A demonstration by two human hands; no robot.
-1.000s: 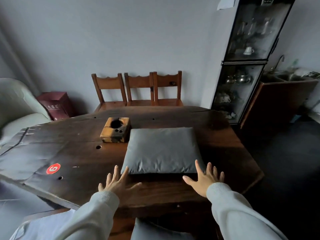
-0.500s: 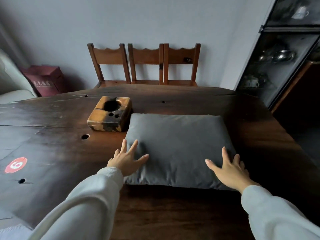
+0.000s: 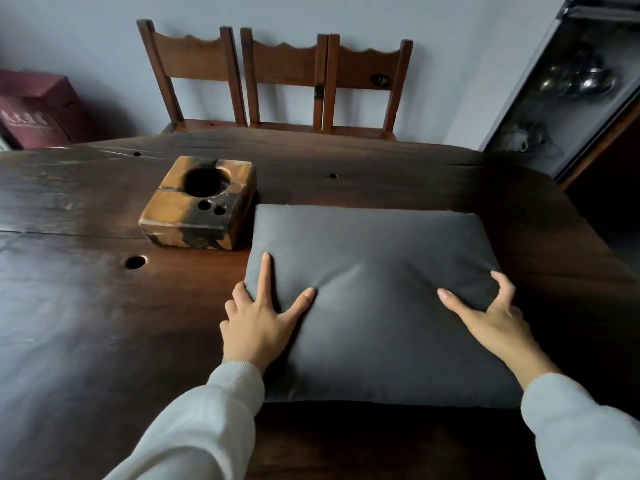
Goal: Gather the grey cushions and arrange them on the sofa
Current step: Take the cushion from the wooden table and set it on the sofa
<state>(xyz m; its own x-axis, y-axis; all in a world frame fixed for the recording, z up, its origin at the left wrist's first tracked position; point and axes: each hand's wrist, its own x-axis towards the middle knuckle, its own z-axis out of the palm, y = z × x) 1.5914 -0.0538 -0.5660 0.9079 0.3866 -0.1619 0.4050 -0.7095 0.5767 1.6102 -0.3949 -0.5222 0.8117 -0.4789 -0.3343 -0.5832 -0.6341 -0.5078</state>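
Observation:
A grey cushion (image 3: 374, 268) lies flat on the dark wooden table (image 3: 86, 306). My left hand (image 3: 258, 318) presses on its left edge: index finger and thumb rest on top of the fabric, the other fingers curl down the side. My right hand (image 3: 491, 313) lies on the cushion's right part with the thumb stretched over the top and the fingers hooked at the right edge. The fabric dimples between the two hands. Neither hand has closed around the cushion. No sofa is in view.
A wooden block (image 3: 201, 209) with round holes sits just left of the cushion's far corner. Three wooden chairs (image 3: 280, 77) stand against the wall behind the table. A dark red box (image 3: 31, 112) is at far left, a glass cabinet (image 3: 568, 84) at right.
Both hands have moved forward from the table's near edge onto the cushion, and my view has come closer and lower. The cushion has not shifted.

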